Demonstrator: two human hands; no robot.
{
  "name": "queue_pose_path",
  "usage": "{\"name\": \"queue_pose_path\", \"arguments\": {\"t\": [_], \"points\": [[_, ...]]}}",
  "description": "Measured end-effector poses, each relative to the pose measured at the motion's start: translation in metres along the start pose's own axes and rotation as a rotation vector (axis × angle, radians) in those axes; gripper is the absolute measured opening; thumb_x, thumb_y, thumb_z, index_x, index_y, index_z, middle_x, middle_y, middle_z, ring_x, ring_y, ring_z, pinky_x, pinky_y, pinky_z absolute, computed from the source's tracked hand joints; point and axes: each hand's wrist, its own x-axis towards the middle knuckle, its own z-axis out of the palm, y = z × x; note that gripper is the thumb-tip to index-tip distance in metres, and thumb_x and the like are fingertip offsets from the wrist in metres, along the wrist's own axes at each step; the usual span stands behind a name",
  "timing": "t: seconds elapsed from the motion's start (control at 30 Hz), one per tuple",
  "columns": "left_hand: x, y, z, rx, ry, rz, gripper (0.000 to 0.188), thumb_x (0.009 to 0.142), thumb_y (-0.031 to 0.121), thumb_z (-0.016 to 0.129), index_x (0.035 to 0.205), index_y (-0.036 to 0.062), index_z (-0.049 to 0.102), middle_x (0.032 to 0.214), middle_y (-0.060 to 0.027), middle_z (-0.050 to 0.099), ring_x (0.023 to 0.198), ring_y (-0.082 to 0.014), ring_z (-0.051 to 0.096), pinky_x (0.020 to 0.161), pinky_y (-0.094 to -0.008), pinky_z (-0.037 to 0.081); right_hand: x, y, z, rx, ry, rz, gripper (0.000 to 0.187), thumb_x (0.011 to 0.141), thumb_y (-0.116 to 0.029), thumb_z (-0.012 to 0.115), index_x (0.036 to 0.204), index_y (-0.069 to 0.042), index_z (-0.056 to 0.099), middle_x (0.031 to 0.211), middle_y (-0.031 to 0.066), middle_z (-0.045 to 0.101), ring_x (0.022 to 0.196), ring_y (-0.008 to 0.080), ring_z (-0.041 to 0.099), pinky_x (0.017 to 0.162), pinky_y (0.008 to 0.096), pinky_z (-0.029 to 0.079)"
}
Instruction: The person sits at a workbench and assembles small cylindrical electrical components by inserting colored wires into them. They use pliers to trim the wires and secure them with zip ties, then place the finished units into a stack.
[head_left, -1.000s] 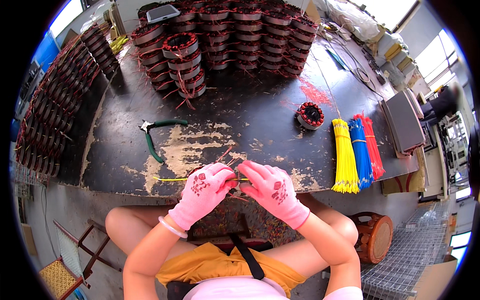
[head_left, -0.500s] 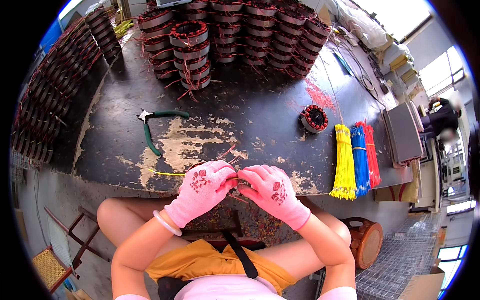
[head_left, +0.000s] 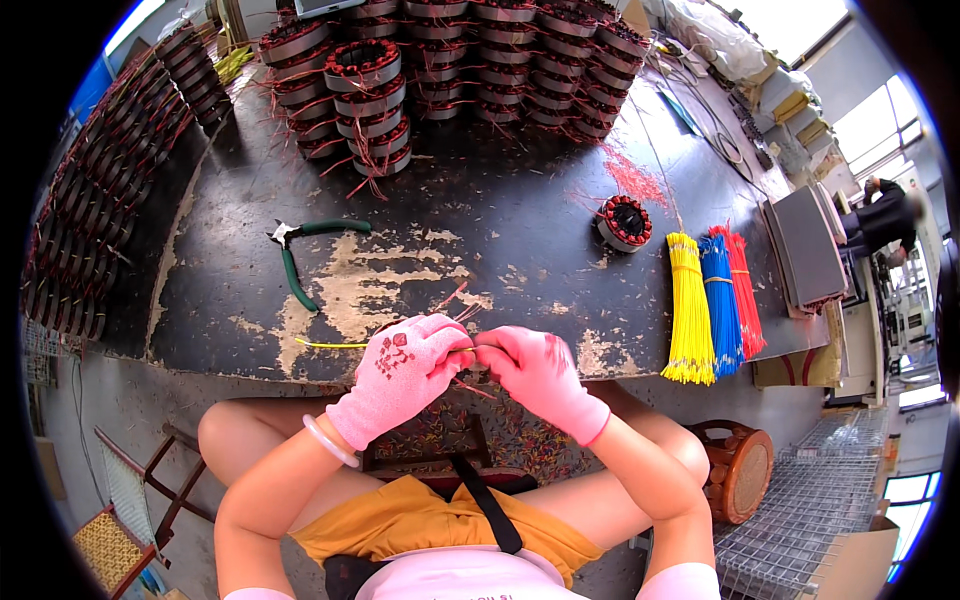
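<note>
Both my hands wear pink gloves and meet at the near edge of the dark worktable (head_left: 480,215). My left hand (head_left: 405,365) is closed in a pinch on a yellow wire (head_left: 325,345), whose long end sticks out to the left. Fingertip to fingertip with it, my right hand (head_left: 540,375) pinches the short end of that wire. Thin reddish leads (head_left: 465,308) poke out around the fingers. The part they come from is mostly hidden under my left hand. Green-handled cutting pliers (head_left: 292,262) lie open on the table, beyond my left hand.
One wound stator ring (head_left: 625,222) sits at the right, near yellow (head_left: 688,310), blue (head_left: 722,305) and red (head_left: 741,290) wire bundles. Stacked stators (head_left: 440,70) line the back; more (head_left: 85,220) stand at the left. A person (head_left: 885,220) is far right. A wooden stool (head_left: 740,472) stands by my knee.
My right hand has rolled at the wrist, turning its back away, with the fingers still pinched. The left hand holds nearly still. The whole view has shifted slightly.
</note>
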Motion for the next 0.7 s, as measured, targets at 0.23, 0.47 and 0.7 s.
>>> {"name": "queue_pose_path", "arguments": {"t": [0.23, 0.47, 0.7], "points": [[-0.002, -0.001, 0.000, 0.001, -0.014, -0.012, 0.013, 0.085, 0.010, 0.072, 0.099, 0.0088, 0.069, 0.100, -0.0067, 0.070, 0.090, -0.0306, 0.068, 0.078, -0.0400, 0.056, -0.005, -0.007, -0.009, -0.219, -0.023, -0.173, 0.020, 0.100, -0.022, 0.063, 0.102, -0.002, 0.068, 0.081, 0.0042, 0.070, 0.069, 0.0144, 0.064, 0.064, 0.0293, 0.051], [0.001, -0.003, 0.001, 0.029, -0.002, 0.056, 0.011, 0.086, 0.012, 0.072, 0.096, 0.0100, 0.069, 0.096, -0.0055, 0.069, 0.087, -0.0293, 0.068, 0.075, -0.0401, 0.056, 0.008, -0.009, -0.011, 0.191, -0.286, 0.234, 0.022, 0.100, -0.023, 0.064, 0.098, -0.002, 0.069, 0.080, 0.0012, 0.070, 0.068, 0.0071, 0.061, 0.061, 0.0252, 0.049], [-0.002, 0.005, 0.004, -0.013, -0.110, 0.115, 0.016, 0.082, 0.011, 0.075, 0.098, 0.0107, 0.069, 0.097, -0.0038, 0.070, 0.088, -0.0278, 0.069, 0.075, -0.0393, 0.056, -0.018, -0.026, -0.026, 0.105, -0.294, 0.343, 0.023, 0.101, -0.023, 0.062, 0.096, -0.002, 0.070, 0.079, 0.0007, 0.070, 0.064, 0.0048, 0.059, 0.057, 0.0224, 0.047]]}}
